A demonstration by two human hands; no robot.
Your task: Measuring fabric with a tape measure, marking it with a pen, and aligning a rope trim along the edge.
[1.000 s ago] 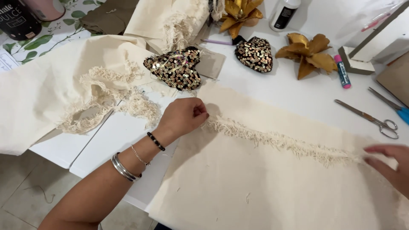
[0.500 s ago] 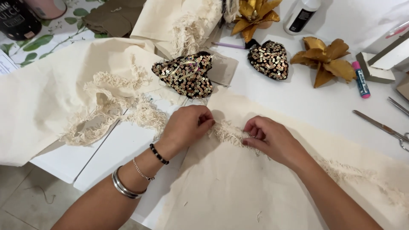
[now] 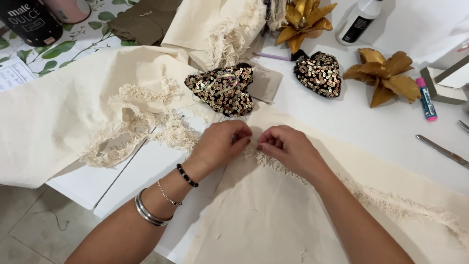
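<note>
A cream cloth [image 3: 273,220] with a frayed fringe edge [image 3: 391,200] lies across the white table in front of me. My left hand [image 3: 222,142], with bracelets on its wrist, pinches the fringe at the cloth's near-left corner. Close beside it, my right hand [image 3: 288,149] pinches the same fringe, fingertips nearly touching the left ones. Just beyond the hands lies a sequined heart [image 3: 222,88].
More fringed cream cloth [image 3: 58,112] is heaped at the left. A second sequined heart [image 3: 317,73], two gold fabric flowers [image 3: 386,76], a glue stick [image 3: 426,100], a white bottle [image 3: 359,19] and scissors [image 3: 442,150] lie at the back and right. A dark can [image 3: 29,22] stands far left.
My right hand came in from the far right end of the fringe to meet the left hand at the cloth's corner. The left hand stayed at the corner.
</note>
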